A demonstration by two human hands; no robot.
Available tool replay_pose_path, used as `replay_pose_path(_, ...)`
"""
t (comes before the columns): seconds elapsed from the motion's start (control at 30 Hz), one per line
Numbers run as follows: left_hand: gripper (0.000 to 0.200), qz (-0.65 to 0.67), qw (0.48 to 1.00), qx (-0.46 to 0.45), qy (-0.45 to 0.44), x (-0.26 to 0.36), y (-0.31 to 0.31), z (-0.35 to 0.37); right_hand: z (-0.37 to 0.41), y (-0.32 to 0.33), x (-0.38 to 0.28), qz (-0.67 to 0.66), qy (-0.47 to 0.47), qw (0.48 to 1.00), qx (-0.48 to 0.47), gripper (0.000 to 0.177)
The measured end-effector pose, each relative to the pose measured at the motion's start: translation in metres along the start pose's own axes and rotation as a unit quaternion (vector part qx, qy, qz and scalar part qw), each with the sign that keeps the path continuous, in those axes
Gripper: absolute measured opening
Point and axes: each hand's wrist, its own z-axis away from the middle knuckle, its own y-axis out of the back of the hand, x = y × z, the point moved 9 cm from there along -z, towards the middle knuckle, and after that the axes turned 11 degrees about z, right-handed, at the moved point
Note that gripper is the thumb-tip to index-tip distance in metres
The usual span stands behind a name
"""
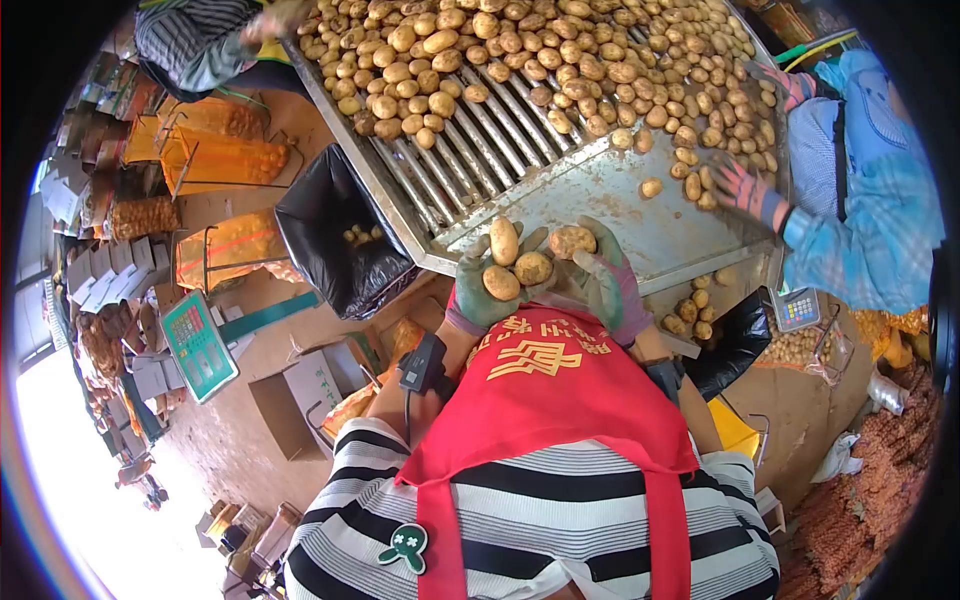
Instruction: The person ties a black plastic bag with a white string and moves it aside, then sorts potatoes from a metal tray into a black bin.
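The metal sorting table is bounded by a raised rim on the left and a straight near edge, which runs across just beyond the red apron. At the far side the heap of potatoes covers much of the surface and spreads down the right side; nearer on the left, the roller bars show between heap and rim. A broad stretch of flat metal separates the bars from the near edge, giving the hands room forward, with a single loose potato toward its right. A co-worker's gloved hand lies against potatoes at the right border, well apart from the wearer's. A black-lined bin stands just outside the left rim, and a black bag hangs below the near edge on the right. Both the wearer's hands are gloved and close together over that near edge. The left hand is cupped, its fingers partly curled around three potatoes bunched together. The right hand holds one potato between thumb and bent fingers, just right of those three.
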Motion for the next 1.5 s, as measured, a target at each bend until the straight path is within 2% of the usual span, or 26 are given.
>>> replay_pose_path(0.07,0.052,-0.010,1.000,0.014,-0.013,0.002,-0.001,0.004,-0.002,-0.007,-0.009,0.079,0.007,0.997,0.013,0.046)
replay_pose_path(0.2,0.051,0.000,0.998,0.038,-0.040,0.014,0.004,0.003,-0.003,-0.018,-0.016,0.118,0.004,0.993,0.011,0.047)
replay_pose_path(0.3,0.049,-0.020,1.000,0.008,-0.007,0.001,-0.017,0.005,-0.004,-0.015,-0.010,0.128,-0.029,0.991,0.018,0.047)
replay_pose_path(0.37,0.050,-0.016,1.000,0.016,-0.013,0.003,-0.015,0.005,-0.007,-0.010,-0.004,0.017,-0.027,0.999,0.014,0.048)
replay_pose_path(0.43,0.050,-0.014,0.999,0.024,-0.021,0.009,-0.010,0.003,-0.009,-0.014,-0.007,-0.014,-0.013,1.000,0.007,0.042)
replay_pose_path(0.5,0.053,0.013,0.995,-0.094,0.030,0.005,-0.030,0.001,-0.011,-0.010,0.014,-0.245,-0.102,0.964,-0.011,0.034)
replay_pose_path(0.53,0.054,-0.016,0.999,-0.022,0.020,0.010,-0.018,0.004,-0.013,-0.002,0.026,-0.247,-0.138,0.959,0.025,0.032)
replay_pose_path(0.57,0.054,-0.014,0.999,-0.023,0.018,0.015,-0.018,0.008,-0.014,-0.002,0.030,-0.245,-0.140,0.959,0.024,0.032)
replay_pose_path(0.63,0.050,-0.053,0.997,0.005,-0.047,0.033,-0.013,0.017,-0.014,-0.011,0.032,-0.203,-0.138,0.969,-0.037,0.033)
replay_pose_path(0.7,0.046,-0.039,0.992,-0.028,-0.115,0.058,-0.029,0.034,-0.015,-0.021,0.031,-0.219,-0.145,0.965,-0.019,0.034)
replay_pose_path(0.73,0.047,-0.083,0.977,-0.054,-0.189,0.072,-0.046,0.045,-0.015,-0.026,0.032,-0.238,-0.152,0.959,-0.002,0.035)
replay_pose_path(0.77,0.049,-0.071,0.976,-0.017,-0.207,0.098,-0.025,0.062,-0.015,-0.031,0.029,-0.237,-0.153,0.959,-0.002,0.035)
replay_pose_path(0.8,0.054,-0.082,0.952,-0.006,-0.294,0.119,-0.038,0.080,-0.016,-0.039,0.026,-0.242,-0.154,0.958,-0.018,0.036)
replay_pose_path(0.83,0.055,0.050,0.960,-0.034,-0.272,0.139,-0.036,0.096,-0.018,-0.046,0.026,-0.247,-0.156,0.956,-0.035,0.037)
replay_pose_path(0.87,0.057,0.074,0.955,-0.056,-0.283,0.166,-0.025,0.109,-0.019,-0.049,0.027,-0.246,-0.159,0.955,-0.038,0.037)
replay_pose_path(0.97,0.051,-0.048,0.932,0.026,-0.358,0.214,-0.010,0.142,-0.023,-0.063,0.031,-0.257,-0.168,0.949,-0.072,0.041)
replay_pose_path(1.0,0.051,-0.046,0.931,0.025,-0.362,0.212,-0.012,0.145,-0.023,-0.067,0.029,-0.197,-0.147,0.967,-0.070,0.043)
replay_pose_path(1.07,0.048,-0.141,0.936,0.034,-0.321,0.192,-0.017,0.135,-0.022,-0.075,0.026,-0.135,-0.130,0.980,-0.071,0.047)
replay_pose_path(1.13,0.050,-0.121,0.953,0.043,-0.276,0.162,-0.020,0.117,-0.022,-0.086,0.019,-0.016,-0.109,0.991,-0.081,0.052)
replay_pose_path(1.17,0.051,-0.107,0.958,0.057,-0.261,0.144,-0.026,0.109,-0.021,-0.091,0.017,-0.016,-0.113,0.990,-0.087,0.052)
replay_pose_path(1.27,0.049,-0.104,0.981,-0.019,-0.160,0.112,-0.034,0.081,-0.022,-0.096,0.015,0.046,-0.112,0.988,-0.097,0.047)
replay_pose_path(1.3,0.049,-0.103,0.981,-0.021,-0.162,0.108,-0.034,0.078,-0.022,-0.094,0.017,0.046,-0.128,0.986,-0.097,0.041)
replay_pose_path(1.37,0.046,-0.017,0.996,-0.001,-0.089,0.088,-0.027,0.072,-0.023,-0.090,0.021,0.048,-0.145,0.984,-0.096,0.040)
replay_pose_path(1.4,0.052,0.045,0.997,0.042,-0.054,0.081,-0.017,0.069,-0.025,-0.090,0.024,0.068,-0.127,0.983,-0.112,0.042)
replay_pose_path(1.47,0.054,0.014,0.999,0.022,-0.033,0.079,-0.014,0.066,-0.025,-0.092,0.029,0.088,-0.109,0.982,-0.127,0.047)
replay_pose_path(1.5,0.056,-0.018,1.000,0.002,-0.014,0.076,-0.016,0.065,-0.026,-0.091,0.026,0.115,-0.080,0.985,-0.102,0.049)
